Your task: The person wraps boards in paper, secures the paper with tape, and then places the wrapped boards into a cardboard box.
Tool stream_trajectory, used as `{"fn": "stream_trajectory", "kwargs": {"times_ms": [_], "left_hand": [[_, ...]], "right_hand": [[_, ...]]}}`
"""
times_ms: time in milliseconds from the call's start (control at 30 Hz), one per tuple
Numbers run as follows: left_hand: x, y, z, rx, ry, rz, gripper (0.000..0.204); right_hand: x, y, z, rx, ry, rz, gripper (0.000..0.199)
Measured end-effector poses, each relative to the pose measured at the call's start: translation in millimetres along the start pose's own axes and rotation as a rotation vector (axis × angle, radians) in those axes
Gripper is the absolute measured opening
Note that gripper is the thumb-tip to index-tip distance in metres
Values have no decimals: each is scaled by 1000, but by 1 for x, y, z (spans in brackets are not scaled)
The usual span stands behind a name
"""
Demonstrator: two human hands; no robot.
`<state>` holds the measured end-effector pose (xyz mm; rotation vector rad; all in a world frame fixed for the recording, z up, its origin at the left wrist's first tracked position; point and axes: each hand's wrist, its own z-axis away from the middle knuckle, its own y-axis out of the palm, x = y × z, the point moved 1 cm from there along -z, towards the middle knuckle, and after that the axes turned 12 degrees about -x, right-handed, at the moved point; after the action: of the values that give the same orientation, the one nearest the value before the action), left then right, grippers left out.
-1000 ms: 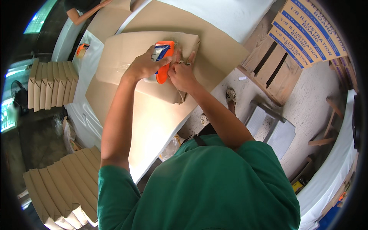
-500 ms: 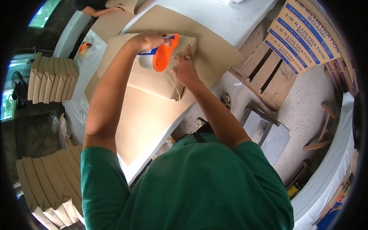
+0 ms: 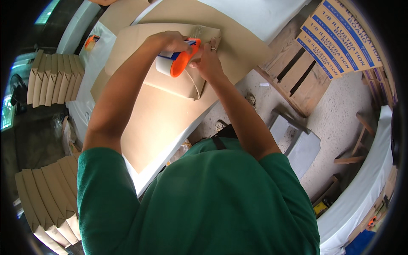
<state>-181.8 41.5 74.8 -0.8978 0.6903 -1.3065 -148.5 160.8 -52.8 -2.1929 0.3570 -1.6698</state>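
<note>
Brown-paper-wrapped rectangular parcel (image 3: 168,84) lies atop brown paper sheet (image 3: 142,127). Left hand (image 3: 172,41) grips orange plastic tape dispenser (image 3: 181,63) over parcel; right hand (image 3: 209,63), fingers loosely spread, touches parcel's right end. Good taping wants that end pressed flat, dispenser low and square, 1 smooth pull.

I can read big blue capitals and numerals repeated across the stacked tan cardboard boxes with blue bands (image 3: 340,38) at my right, while the blue label (image 3: 168,55) on my orange plastic tape dispenser (image 3: 180,63) is too small to read.
</note>
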Motion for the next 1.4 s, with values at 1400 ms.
{"fn": "stream_trajectory", "kwargs": {"times_ms": [1400], "left_hand": [[-21,-55,78,-347,-159,276,64]], "right_hand": [[-102,16,-174,323,444,-374,46]]}}
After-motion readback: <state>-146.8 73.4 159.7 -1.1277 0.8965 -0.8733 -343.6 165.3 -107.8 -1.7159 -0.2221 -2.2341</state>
